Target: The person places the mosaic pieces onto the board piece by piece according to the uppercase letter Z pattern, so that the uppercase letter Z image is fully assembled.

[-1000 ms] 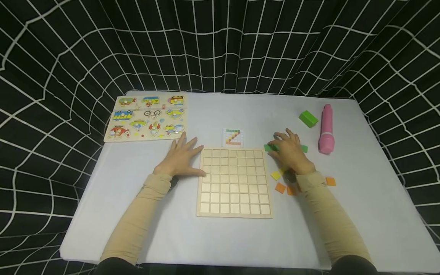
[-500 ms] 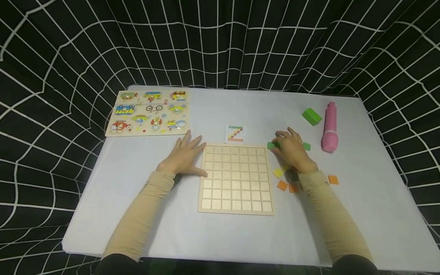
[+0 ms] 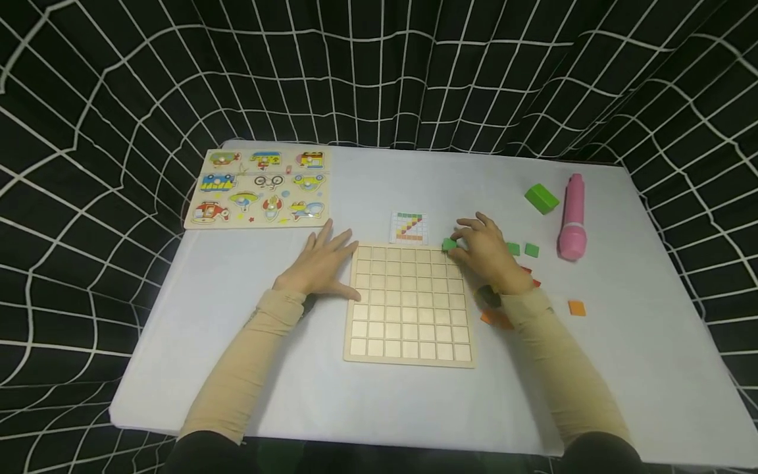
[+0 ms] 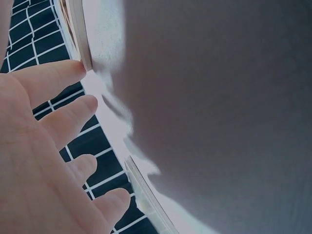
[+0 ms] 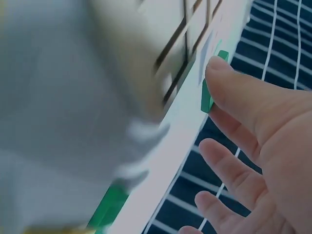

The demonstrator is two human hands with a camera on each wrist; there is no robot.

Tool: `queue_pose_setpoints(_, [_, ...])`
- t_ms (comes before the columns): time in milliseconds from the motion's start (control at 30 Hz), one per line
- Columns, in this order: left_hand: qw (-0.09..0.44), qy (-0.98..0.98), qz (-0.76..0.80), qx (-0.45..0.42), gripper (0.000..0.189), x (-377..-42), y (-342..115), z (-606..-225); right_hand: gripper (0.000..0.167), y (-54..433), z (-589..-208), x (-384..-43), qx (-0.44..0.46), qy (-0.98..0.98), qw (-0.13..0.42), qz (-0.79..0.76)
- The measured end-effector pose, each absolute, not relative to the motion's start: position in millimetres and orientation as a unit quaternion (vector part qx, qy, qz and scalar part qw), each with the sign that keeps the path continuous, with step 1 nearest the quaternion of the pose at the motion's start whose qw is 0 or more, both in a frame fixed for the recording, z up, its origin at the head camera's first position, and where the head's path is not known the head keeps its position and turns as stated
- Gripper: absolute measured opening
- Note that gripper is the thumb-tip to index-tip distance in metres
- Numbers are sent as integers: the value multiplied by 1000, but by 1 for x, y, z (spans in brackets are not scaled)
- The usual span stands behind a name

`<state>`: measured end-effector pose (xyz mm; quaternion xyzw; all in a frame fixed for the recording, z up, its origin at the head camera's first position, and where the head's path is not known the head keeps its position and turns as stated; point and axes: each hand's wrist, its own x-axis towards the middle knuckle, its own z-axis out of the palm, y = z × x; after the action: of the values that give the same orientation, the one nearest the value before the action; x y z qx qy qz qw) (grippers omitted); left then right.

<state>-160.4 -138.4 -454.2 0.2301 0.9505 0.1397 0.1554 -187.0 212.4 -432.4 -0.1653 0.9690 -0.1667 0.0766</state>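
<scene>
A wooden grid board (image 3: 408, 306) lies flat on the table with its square cells bare. My left hand (image 3: 316, 266) rests with spread fingers along its left edge, the thumb over the rim. Between thumb and forefinger, my right hand (image 3: 487, 255) pinches a green square tile (image 3: 449, 245) at the board's upper right corner. The right wrist view shows that green tile (image 5: 208, 92) held on edge, with the other fingers loose. Behind the board lies a small card (image 3: 408, 227) printed with a coloured grid pattern. Two more green tiles (image 3: 522, 249) lie right of that hand.
Red tiles (image 3: 531, 277) and orange tiles (image 3: 497, 320) lie partly hidden by the right wrist; another orange tile (image 3: 577, 308) lies farther right. A green block (image 3: 541, 199) and a pink rod-shaped object (image 3: 573, 217) are at back right. A vehicle puzzle board (image 3: 258, 191) sits at back left.
My right hand has picked a green tile from the row and carried it left to the board's corner. The left hand stays at the board's edge. The head view has shifted slightly.
</scene>
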Motion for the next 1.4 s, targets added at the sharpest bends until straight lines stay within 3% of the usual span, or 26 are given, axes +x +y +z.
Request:
queue_pose_setpoints(500, [166,951,137,224,120,-162,-136,-453,37,133,-438,-191,-276,950,44,-138])
queue_pose_setpoints(700, [179,948,142,220,120,-161,-134,-452,37,106,-442,-193,-300,944,66,-122])
queue_pose_setpoints(1400, [207,945,140,211,124,-163,-136,-442,36,94,-436,-197,-287,949,70,-112])
